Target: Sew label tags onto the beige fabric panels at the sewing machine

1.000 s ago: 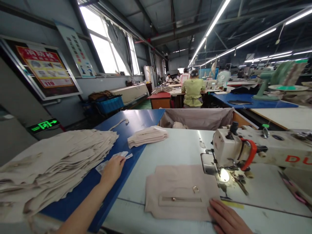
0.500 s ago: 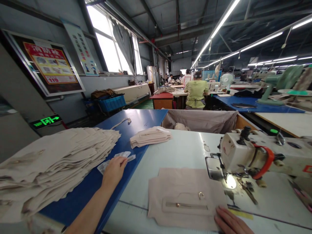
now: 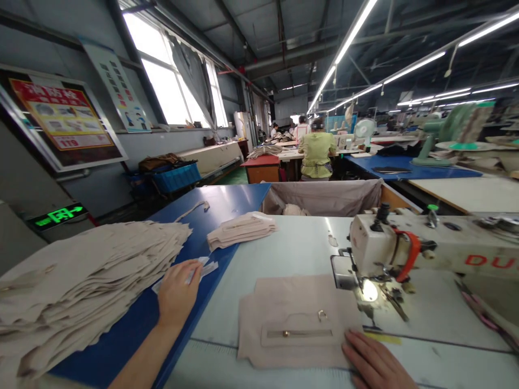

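Note:
My left hand [image 3: 178, 292] is over thin translucent strips [image 3: 210, 268] on the blue table part. Its fingers are bent together and pinch at the strips, whose ends stick out past the fingertips. A beige fabric panel [image 3: 295, 302] with a zipper [image 3: 310, 333] and a small metal ring [image 3: 322, 315] lies flat on the pale sewing table. My right hand [image 3: 375, 363] rests at the panel's near right edge, fingers stretched out and holding nothing. The sewing machine [image 3: 371, 243] stands just beyond it, its lamp lit over the panel's far right corner.
A big stack of beige fabric pieces [image 3: 97, 275] covers the left side of the blue table [image 3: 239, 194]. A smaller stack [image 3: 241, 229] lies farther back. Behind the table is a cloth-lined bin [image 3: 324, 197]. A person in a yellow-green top [image 3: 317, 154] sits farther off.
The view has swung slightly right, so everything sits farther left. My left hand has curled more over the strips, showing more of its back. My right hand stays at the panel's edge.

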The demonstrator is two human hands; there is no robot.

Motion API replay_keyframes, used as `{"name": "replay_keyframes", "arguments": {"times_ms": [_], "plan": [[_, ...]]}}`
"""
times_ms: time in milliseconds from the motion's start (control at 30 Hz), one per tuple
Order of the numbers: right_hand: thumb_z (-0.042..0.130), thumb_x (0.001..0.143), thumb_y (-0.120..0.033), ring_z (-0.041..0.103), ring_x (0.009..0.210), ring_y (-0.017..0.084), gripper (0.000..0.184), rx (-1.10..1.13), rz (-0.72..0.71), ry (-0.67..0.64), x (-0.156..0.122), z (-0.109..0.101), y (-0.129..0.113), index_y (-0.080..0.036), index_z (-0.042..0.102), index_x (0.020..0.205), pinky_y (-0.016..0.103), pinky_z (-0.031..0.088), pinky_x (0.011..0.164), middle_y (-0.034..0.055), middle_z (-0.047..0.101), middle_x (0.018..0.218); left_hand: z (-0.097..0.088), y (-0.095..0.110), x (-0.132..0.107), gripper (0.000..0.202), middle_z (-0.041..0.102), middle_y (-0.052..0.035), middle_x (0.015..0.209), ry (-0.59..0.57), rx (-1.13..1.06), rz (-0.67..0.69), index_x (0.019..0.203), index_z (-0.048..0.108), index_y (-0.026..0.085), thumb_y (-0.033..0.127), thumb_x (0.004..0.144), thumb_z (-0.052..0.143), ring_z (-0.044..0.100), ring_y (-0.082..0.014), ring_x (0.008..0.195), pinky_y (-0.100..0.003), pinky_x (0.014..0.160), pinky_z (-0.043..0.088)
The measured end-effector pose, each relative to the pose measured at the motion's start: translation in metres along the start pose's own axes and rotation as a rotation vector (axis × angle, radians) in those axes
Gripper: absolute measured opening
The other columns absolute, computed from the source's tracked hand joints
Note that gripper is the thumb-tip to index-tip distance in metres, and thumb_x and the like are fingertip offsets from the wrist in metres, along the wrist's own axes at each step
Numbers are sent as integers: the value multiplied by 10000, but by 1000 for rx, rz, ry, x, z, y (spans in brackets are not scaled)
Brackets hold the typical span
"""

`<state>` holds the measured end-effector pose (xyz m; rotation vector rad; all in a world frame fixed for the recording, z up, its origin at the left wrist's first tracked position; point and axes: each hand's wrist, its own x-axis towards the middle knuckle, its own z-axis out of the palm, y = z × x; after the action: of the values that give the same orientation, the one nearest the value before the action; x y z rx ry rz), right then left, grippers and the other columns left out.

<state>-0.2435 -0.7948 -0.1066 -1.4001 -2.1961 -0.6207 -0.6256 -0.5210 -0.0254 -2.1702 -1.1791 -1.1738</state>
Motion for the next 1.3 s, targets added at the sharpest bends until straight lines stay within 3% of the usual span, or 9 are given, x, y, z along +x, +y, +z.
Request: {"name": "replay_keyframes", "arguments": {"times_ms": [100,300,400,567,767,867,1000,1167,1300], "plan": [[586,913,-300,631,1151,223,392,42,85,-125,13,-13,-14,-180,608,1286,308,552,937,86,648,1281,2,55,1,244,702,-77,911,15,-124,225,867,650,198,315,971,462,643,-232,880,-400,872,506],[534,942,-280,470,1335,251,458,262,382,-399,37,-34,-31,-157,515,1383,400,409,1117,108,485,1452,26,196,-19,304,690,-74,981,-161,-382,576,951,644,164,146,990,344,628,-189,930,-328,881,520],[526,940,-252,383,1396,238,508,357,441,-455,38,-44,-28,-158,449,1434,411,327,1167,99,399,1513,42,235,-27,305,686,-81,940,-330,-431,641,905,645,157,64,945,357,629,-201,907,-338,849,537],[497,961,-276,358,1410,222,495,405,461,-463,28,-54,-14,-157,442,1438,397,282,1188,86,409,1514,56,243,-23,243,679,-68,945,-587,-427,655,940,640,157,3,869,466,630,-216,909,-363,848,546],[466,981,-305,382,1392,213,448,405,459,-419,26,-53,-11,-153,480,1402,391,294,1185,92,474,1474,51,252,-7,299,690,-61,973,-706,-471,770,1038,637,164,-17,853,487,634,-197,902,-335,833,548],[477,971,-277,384,1388,208,447,389,454,-409,26,-52,-12,-159,475,1402,386,296,1184,82,485,1466,52,259,-4,266,686,-57,943,-690,-481,785,970,642,158,-21,849,487,638,-194,880,-330,823,550],[445,988,-316,389,1380,216,444,386,439,-386,24,-50,-14,-147,476,1398,386,295,1183,91,495,1456,60,262,-5,252,676,-52,876,-585,-489,822,908,639,157,-22,849,471,637,-195,814,-330,769,558],[378,1018,-374,386,1380,204,445,390,463,-331,21,-46,-16,-163,481,1395,363,278,1188,73,489,1462,69,261,-8,260,671,-65,901,-422,-558,811,945,633,141,-16,864,443,624,-200,849,-328,790,555],[373,1019,-377,395,1373,206,449,387,453,-327,21,-47,-15,-157,478,1396,347,271,1187,75,496,1456,73,260,-11,290,671,-64,902,-366,-598,800,965,635,143,-10,881,403,618,-194,846,-324,795,552]]}}
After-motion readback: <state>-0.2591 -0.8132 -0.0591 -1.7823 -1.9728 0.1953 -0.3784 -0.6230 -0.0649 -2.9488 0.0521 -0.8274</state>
